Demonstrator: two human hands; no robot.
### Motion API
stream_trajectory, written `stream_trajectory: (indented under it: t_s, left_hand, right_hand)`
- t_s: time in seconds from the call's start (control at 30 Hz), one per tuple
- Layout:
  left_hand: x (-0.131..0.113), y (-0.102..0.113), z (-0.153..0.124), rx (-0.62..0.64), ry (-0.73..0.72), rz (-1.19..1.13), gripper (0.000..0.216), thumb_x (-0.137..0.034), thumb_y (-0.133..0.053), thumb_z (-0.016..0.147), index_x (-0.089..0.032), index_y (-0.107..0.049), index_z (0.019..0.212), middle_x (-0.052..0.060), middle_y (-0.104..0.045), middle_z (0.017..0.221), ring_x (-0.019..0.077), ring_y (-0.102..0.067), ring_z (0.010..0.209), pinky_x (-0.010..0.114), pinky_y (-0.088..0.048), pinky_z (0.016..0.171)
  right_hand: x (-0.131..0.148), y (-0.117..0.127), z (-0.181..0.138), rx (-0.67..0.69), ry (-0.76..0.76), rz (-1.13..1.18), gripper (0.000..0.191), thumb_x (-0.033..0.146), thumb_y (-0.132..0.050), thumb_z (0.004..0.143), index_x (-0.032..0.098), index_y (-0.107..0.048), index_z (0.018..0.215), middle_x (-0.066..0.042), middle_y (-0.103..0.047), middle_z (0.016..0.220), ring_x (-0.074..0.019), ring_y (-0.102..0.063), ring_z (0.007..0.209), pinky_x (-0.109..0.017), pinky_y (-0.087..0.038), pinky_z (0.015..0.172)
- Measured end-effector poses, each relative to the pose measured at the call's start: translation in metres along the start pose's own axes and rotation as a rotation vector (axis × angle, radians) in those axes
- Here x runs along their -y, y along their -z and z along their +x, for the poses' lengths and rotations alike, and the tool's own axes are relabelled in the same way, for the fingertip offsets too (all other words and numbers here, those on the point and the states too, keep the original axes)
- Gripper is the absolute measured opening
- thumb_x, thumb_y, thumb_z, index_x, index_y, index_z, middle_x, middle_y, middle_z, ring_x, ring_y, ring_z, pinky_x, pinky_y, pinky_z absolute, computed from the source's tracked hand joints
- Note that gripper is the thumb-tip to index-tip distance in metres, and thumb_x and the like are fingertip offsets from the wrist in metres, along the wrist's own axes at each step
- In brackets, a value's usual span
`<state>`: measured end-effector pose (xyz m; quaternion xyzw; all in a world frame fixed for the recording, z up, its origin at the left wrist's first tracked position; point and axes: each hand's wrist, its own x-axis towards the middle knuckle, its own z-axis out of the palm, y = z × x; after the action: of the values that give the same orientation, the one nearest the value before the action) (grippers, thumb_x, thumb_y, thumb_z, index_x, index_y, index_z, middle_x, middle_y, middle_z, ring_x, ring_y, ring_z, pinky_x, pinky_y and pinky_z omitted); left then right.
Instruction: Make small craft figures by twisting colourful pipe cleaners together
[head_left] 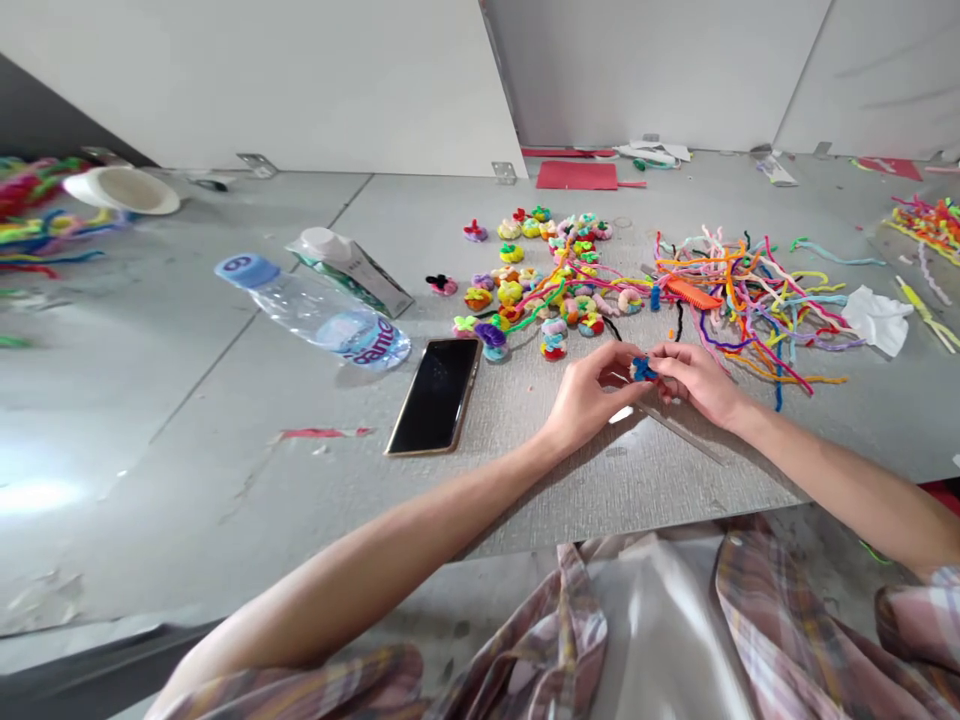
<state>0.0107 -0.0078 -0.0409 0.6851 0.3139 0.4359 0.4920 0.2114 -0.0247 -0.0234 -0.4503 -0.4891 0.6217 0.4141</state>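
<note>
My left hand and my right hand meet over the grey table, fingers pinched together on a small blue pipe-cleaner piece. Just beyond the hands lies a cluster of small coiled pipe-cleaner flowers in many colours. To the right of it spreads a loose tangle of coloured pipe cleaners, with an orange comb at its left edge. A clear ruler-like strip lies under my right hand.
A black phone lies left of my hands, with a fallen water bottle and a small carton beyond it. A white tissue is at the right, red paper at the back, a white bowl far left.
</note>
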Motion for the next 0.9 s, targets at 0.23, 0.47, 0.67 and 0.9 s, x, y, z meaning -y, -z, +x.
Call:
stream_trajectory:
  t_s: [0.23, 0.47, 0.67, 0.9]
  left_hand:
    - [-0.005, -0.003, -0.004, -0.019, -0.119, 0.226, 0.029, -0.017, -0.085, 0.085, -0.021, -0.069, 0.109, 0.0, -0.076, 0.098, 0.0143, -0.074, 0.086, 0.025, -0.062, 0.075]
    - [-0.005, -0.005, -0.007, -0.123, -0.285, 0.348, 0.026, -0.013, -0.084, 0.087, -0.021, -0.07, 0.108, 0.0, -0.071, 0.1, 0.0128, -0.07, 0.088, 0.023, -0.061, 0.074]
    - [-0.006, -0.002, -0.008, -0.132, -0.318, 0.37, 0.023, -0.016, -0.082, 0.092, -0.021, -0.074, 0.113, 0.002, -0.078, 0.101, 0.0129, -0.074, 0.083, 0.026, -0.064, 0.077]
    - [-0.006, -0.002, -0.011, -0.123, -0.272, 0.377, 0.026, -0.021, -0.082, 0.094, -0.022, -0.074, 0.118, 0.001, -0.083, 0.108, 0.0139, -0.079, 0.088, 0.026, -0.067, 0.082]
  right_hand:
    - [0.001, -0.005, -0.003, -0.008, 0.04, -0.096, 0.023, 0.042, -0.079, 0.083, 0.021, -0.069, 0.081, 0.004, -0.063, 0.07, -0.0103, -0.056, 0.057, -0.025, -0.044, 0.055]
    - [0.002, -0.006, -0.006, -0.007, 0.033, -0.071, 0.017, 0.036, -0.076, 0.08, 0.02, -0.072, 0.082, 0.002, -0.066, 0.073, -0.0115, -0.056, 0.06, -0.026, -0.045, 0.057]
    - [0.005, -0.005, -0.007, 0.023, 0.029, -0.062, 0.021, 0.041, -0.078, 0.083, 0.022, -0.068, 0.083, 0.004, -0.061, 0.069, -0.0119, -0.055, 0.057, -0.027, -0.048, 0.055]
    - [0.003, -0.007, -0.008, 0.019, 0.075, -0.112, 0.033, 0.051, -0.077, 0.088, 0.022, -0.065, 0.079, 0.004, -0.057, 0.068, -0.0112, -0.055, 0.059, -0.025, -0.053, 0.055]
